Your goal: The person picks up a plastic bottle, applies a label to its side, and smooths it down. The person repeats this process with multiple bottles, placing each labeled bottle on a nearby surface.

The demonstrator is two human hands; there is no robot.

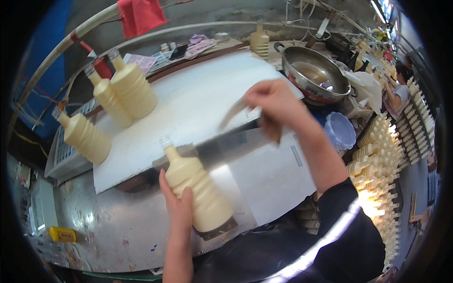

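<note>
My left hand (177,200) is wrapped around the side of a cream ribbed bottle (196,188) with a clear neck. The bottle tilts, its neck pointing up and left, over the near edge of the white board (188,104). My right hand (271,106) is raised above the board's right part and smeared by motion. Its fingers pinch a thin, blurred, pale strip (231,116) that hangs down to the left; its exact kind is not clear. Several more cream bottles (134,89) stand at the board's left end.
A wide metal pan (314,70) with liquid sits at the back right, near a light-blue bucket (339,131). A white sheet (271,181) lies right of my bottle. A yellow container (62,234) rests on the metal table (108,221). Rows of bottles and another person (400,92) are far right.
</note>
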